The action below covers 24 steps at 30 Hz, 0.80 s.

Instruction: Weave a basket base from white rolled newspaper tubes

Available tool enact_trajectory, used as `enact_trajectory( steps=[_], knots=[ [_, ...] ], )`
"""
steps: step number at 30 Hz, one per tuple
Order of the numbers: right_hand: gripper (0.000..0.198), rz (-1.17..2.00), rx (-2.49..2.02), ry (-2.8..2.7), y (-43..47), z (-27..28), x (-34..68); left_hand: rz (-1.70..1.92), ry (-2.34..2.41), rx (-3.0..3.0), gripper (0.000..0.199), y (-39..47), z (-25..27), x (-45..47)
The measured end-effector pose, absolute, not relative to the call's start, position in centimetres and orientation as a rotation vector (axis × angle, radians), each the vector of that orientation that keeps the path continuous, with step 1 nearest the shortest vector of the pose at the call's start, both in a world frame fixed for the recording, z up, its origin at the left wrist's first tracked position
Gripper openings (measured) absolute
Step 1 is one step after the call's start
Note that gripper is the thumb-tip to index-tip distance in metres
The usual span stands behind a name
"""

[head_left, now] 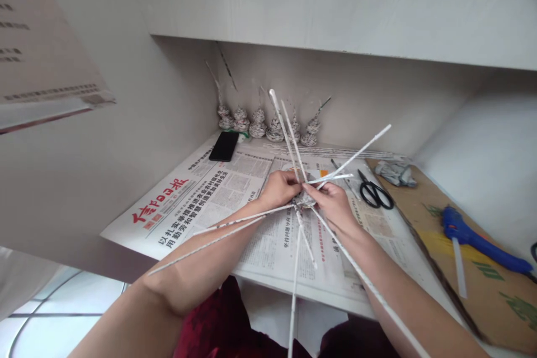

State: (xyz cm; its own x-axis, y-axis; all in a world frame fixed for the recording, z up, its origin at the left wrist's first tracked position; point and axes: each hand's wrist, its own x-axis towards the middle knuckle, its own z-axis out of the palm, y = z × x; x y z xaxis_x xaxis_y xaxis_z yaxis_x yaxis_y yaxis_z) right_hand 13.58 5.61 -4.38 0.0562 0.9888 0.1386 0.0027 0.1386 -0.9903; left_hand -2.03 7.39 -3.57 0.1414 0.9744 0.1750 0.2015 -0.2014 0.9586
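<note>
In the middle of the head view I hold a small woven paper piece (305, 198), its long rolled-paper sticks (296, 268) fanning out in several directions. My left hand (280, 187) grips its left side with bent fingers. My right hand (331, 201) pinches the right side, thumb and fingertips close to where the sticks cross. Some sticks point up toward the back wall, others reach down over my forearms and lap. The fingertips partly cover the woven centre.
Newspaper (197, 201) covers the desk. Several woven paper gourds (258, 124) line the back wall, near a black phone (224, 146). Rolled-paper sticks (361, 154) lie behind. At right are black scissors (376, 193), crumpled plastic (395, 173), and a blue glue gun (482, 243) on cardboard (436, 257).
</note>
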Motion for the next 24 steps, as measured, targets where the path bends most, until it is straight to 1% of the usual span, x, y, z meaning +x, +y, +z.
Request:
enact_trajectory(
  steps=[3,6,12,20,24],
  knots=[
    [0.039,1.032,-1.188,-1.202,5.7,-4.5,13.5,1.16,1.153,1.784,0.016,7.5,-3.9,-2.1],
    [0.035,1.073,-1.183,-1.12,5.9,-4.5,13.5,1.126,1.115,1.766,0.016,8.0,-4.3,-2.2],
    [0.03,1.095,-1.194,-1.04,6.4,-4.3,13.6,1.133,1.064,1.48,0.02,8.2,-4.0,-1.8],
    [0.029,0.97,-1.283,-1.106,6.1,-4.0,13.5,1.254,1.084,0.907,0.006,7.5,-3.4,-0.2],
    [0.028,0.964,-1.345,-1.095,5.4,-3.1,13.2,1.347,1.067,0.824,0.006,7.6,-3.6,0.2]
  ],
)
